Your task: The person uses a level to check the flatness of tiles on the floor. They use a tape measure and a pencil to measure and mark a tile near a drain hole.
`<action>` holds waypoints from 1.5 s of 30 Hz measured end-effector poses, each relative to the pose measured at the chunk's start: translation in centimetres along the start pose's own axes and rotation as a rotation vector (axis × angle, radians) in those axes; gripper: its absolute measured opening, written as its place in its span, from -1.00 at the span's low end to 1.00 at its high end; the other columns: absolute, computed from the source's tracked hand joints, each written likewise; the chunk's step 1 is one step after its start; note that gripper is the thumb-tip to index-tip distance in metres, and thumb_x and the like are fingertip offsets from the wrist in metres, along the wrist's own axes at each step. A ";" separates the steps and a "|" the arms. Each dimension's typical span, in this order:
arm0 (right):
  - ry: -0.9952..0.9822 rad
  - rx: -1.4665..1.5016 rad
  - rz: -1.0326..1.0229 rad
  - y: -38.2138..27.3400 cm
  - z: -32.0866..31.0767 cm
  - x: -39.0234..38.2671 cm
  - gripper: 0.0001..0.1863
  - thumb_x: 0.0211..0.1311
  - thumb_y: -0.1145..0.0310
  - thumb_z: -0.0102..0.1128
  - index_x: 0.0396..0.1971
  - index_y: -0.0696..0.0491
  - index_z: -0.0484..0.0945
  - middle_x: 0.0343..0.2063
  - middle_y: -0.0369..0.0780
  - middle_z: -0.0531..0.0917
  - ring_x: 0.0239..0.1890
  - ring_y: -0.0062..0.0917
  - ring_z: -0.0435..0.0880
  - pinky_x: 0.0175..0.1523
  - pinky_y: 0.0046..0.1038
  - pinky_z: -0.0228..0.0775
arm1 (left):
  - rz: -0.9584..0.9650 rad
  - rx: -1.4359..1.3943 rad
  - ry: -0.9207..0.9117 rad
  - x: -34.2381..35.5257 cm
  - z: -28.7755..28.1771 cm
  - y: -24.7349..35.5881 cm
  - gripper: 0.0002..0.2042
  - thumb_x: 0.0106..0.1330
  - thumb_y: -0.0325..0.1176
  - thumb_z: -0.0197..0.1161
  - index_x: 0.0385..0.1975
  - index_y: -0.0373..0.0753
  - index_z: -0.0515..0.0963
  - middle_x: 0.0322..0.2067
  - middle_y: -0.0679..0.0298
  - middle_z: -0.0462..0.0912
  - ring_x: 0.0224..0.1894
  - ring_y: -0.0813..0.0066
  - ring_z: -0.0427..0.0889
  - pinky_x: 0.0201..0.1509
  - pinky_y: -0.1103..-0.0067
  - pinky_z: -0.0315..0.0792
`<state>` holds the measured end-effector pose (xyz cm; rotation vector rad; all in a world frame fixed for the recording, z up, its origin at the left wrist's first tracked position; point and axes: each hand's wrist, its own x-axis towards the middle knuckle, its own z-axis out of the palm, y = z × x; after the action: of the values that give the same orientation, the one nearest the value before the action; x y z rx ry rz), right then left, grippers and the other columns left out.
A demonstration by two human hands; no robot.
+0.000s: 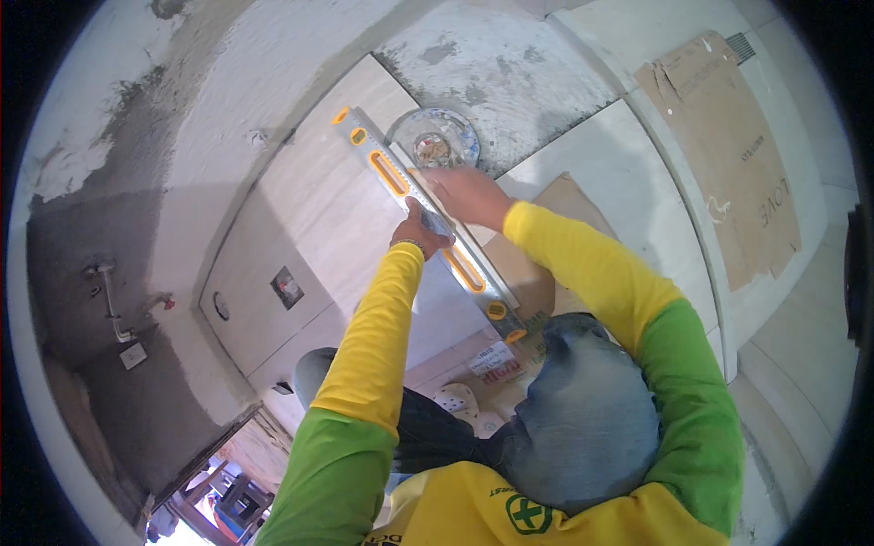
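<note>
In the head view, the left hand (422, 234) grips the middle of a silver-and-orange spirit level (432, 219), which slants over large pale tiling (300, 200), its far end near the tiling's far corner and a round, speckled object (462, 130). The right hand (467, 196), blurred, is at a thin pale strip (490, 272) along the level's right side; I cannot tell whether it grips anything. The step in hand looks like steadying the level beside the strip; the next move probably calls for a firm left hand
</note>
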<state>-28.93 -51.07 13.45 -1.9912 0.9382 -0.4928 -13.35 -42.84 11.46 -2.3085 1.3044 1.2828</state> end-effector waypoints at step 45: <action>-0.056 -0.063 0.189 -1.6 -2.6 -8.8 -0.71 0.35 0.28 -0.02 -0.11 0.13 0.56 -0.37 0.08 0.65 -0.28 0.02 0.63 -0.13 -0.07 0.45 | 0.027 -0.048 0.008 -0.4 -0.2 0.5 0.28 -0.15 -0.17 0.62 0.43 -0.42 -0.29 0.26 -0.18 0.36 0.27 0.10 0.43 0.35 0.51 0.28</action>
<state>-35.56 -45.17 16.30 -1.9374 1.1059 -0.3039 -13.72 -43.00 12.02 -2.3377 1.3259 1.3294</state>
